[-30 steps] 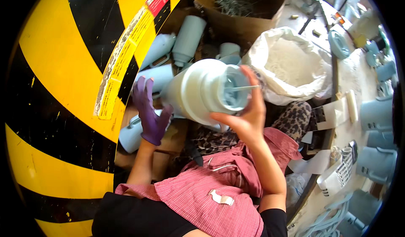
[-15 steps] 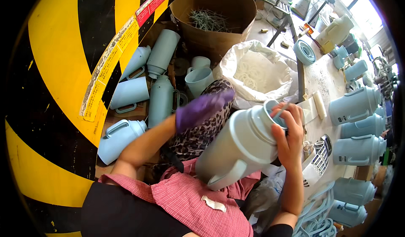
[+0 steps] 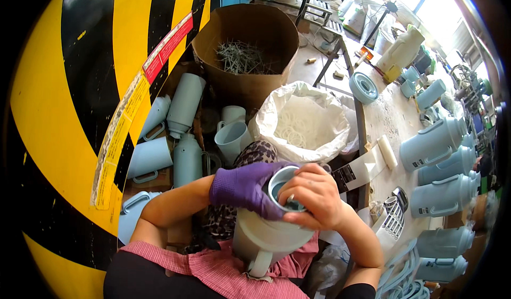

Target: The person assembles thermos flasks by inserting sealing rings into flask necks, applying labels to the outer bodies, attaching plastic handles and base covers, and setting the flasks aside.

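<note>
A large pale-blue insulated jug (image 3: 274, 232) stands in my lap, tilted slightly, with its handle toward me. Around the left side of its neck (image 3: 277, 182) wraps my left hand (image 3: 247, 187), which wears a purple glove. My bare right hand (image 3: 314, 195) is closed at the mouth, fingers curled over the rim and partly inside. A small whitish tip shows beneath those fingers; the rest of it is hidden, so its kind cannot be made out. The jug's lower body is partly hidden by my lap and apron.
Several blue jugs (image 3: 186, 105) lie at left beside a striped yellow-black panel (image 3: 128, 33). Ahead are a cardboard drum (image 3: 245, 81) of metal pins and a white sack (image 3: 303, 152) of pale rings. A workbench (image 3: 396, 113) at right holds more jugs (image 3: 434, 144) and blue strips (image 3: 396, 272).
My gloved left hand has come from the left onto the jug's neck. The jug now stands more upright and nearer my middle; my right hand moved left with it. The view has shifted.
</note>
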Action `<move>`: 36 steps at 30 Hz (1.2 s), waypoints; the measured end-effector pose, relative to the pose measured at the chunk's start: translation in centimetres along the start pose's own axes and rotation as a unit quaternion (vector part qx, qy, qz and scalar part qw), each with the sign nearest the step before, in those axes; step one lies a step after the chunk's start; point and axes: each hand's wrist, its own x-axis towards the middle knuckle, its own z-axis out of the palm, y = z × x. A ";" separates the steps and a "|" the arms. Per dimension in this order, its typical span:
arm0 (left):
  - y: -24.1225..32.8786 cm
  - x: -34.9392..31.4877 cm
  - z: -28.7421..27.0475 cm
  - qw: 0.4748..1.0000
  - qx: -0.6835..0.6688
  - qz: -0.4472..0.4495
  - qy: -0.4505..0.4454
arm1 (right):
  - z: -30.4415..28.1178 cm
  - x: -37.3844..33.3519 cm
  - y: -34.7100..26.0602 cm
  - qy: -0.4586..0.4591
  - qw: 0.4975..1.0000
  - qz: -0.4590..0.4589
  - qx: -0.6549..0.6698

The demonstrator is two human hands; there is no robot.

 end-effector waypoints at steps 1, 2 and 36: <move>-0.3 -0.2 -0.1 1.000 0.011 -0.009 0.012 | 0.4 0.0 0.3 0.017 1.000 -0.012 -0.007; -0.7 -0.3 -0.4 1.000 -0.016 -0.021 0.002 | 0.8 0.0 0.4 -0.011 1.000 -0.004 -0.015; -0.8 -6.1 -3.9 0.755 0.053 0.395 0.520 | 10.3 -8.9 32.8 0.138 0.823 0.525 -0.167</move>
